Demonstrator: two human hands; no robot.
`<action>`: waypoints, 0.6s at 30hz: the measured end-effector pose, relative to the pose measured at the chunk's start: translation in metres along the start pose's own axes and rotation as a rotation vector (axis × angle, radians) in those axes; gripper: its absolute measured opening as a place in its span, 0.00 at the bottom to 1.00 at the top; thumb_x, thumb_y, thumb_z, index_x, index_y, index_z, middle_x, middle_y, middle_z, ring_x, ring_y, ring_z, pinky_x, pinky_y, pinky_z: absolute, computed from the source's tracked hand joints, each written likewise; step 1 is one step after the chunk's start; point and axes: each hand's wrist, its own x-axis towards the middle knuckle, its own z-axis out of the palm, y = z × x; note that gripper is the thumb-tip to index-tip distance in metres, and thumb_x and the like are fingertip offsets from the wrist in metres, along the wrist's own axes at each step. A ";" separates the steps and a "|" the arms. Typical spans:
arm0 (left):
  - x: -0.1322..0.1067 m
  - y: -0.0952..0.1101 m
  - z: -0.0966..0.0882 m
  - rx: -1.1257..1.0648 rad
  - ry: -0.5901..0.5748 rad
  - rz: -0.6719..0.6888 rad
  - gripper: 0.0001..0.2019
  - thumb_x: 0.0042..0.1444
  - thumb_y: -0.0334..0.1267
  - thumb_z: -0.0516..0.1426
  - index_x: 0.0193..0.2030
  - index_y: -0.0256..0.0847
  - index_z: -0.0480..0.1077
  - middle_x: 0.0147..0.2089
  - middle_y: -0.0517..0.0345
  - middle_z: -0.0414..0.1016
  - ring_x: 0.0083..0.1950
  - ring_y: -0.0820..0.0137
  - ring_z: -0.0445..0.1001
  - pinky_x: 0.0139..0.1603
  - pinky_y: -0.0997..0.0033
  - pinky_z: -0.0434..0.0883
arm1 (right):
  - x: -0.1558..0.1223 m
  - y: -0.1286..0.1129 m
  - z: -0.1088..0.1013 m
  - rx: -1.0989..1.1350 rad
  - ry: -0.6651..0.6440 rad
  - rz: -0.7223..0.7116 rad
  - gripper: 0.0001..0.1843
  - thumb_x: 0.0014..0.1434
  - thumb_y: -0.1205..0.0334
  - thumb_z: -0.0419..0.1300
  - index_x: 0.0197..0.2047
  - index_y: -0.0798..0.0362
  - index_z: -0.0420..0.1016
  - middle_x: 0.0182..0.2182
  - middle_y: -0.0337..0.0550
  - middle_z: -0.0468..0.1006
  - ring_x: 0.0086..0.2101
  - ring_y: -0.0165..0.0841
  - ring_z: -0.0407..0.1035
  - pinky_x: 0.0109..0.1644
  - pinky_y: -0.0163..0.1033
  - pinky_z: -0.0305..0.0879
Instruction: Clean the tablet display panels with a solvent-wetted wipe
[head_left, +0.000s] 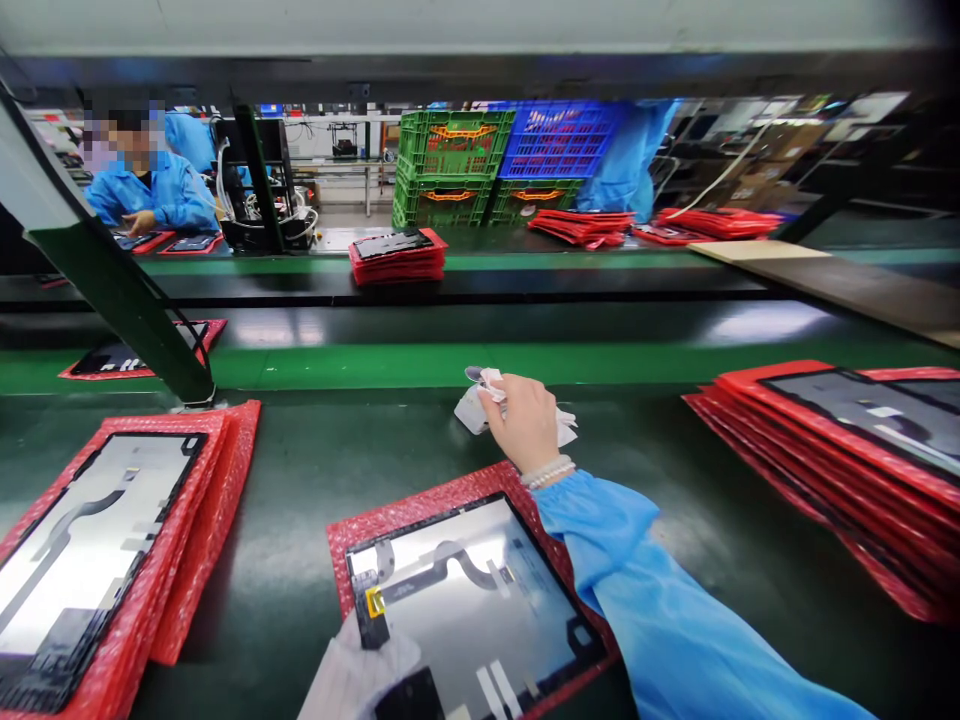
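Observation:
A silver display panel [480,610] lies on a red bubble-wrap sheet [420,515] on the dark green bench in front of me. My left hand [360,670], in a white glove, rests on the panel's near left corner by a yellow tab [374,601]; its fingers are mostly hidden. My right hand [525,420], in a blue sleeve with a bead bracelet, reaches forward past the panel. It is closed on a crumpled white cloth or film [480,400] just above the bench.
A stack of panels on red wrap [90,560] sits at the left, another stack [847,440] at the right. A green slanted post [120,290] stands left. Beyond the conveyor [525,330] are red stacks, green and blue crates [457,160] and a co-worker in blue [150,190].

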 end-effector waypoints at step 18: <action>-0.005 0.006 0.005 -0.045 -0.093 0.002 0.17 0.39 0.45 0.65 0.36 0.37 0.74 0.26 0.56 0.76 0.36 0.57 0.75 0.45 0.59 0.71 | 0.000 -0.001 0.001 -0.018 -0.010 -0.001 0.16 0.62 0.53 0.49 0.43 0.56 0.67 0.39 0.52 0.73 0.41 0.44 0.62 0.43 0.45 0.55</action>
